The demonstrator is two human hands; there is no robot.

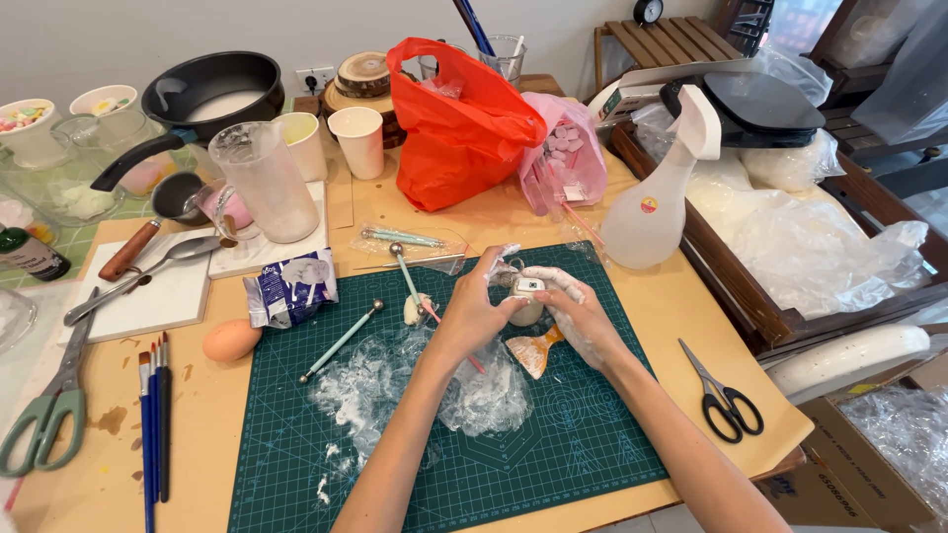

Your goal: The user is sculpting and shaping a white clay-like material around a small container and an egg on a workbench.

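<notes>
Left hand [481, 308] and flour-dusted right hand [573, 314] both hold a closed grip on a small white lump with a dark-printed label [528, 296], above the green cutting mat [553, 444] on the counter. Crumpled clear plastic wrap [395, 380] at 7 o'clock of the lump; black-handled scissors [726, 400] at 4 o'clock, well apart

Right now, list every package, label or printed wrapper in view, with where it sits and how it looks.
Foil pouch: left of the cutting mat, crumpled, blue and white.
Spray bottle: behind the mat, translucent white, small round red-and-yellow sticker.
Small pale container: held between left hand and right hand, small white label with dark mark.
Dark bottle: far left edge, white label band.
</notes>
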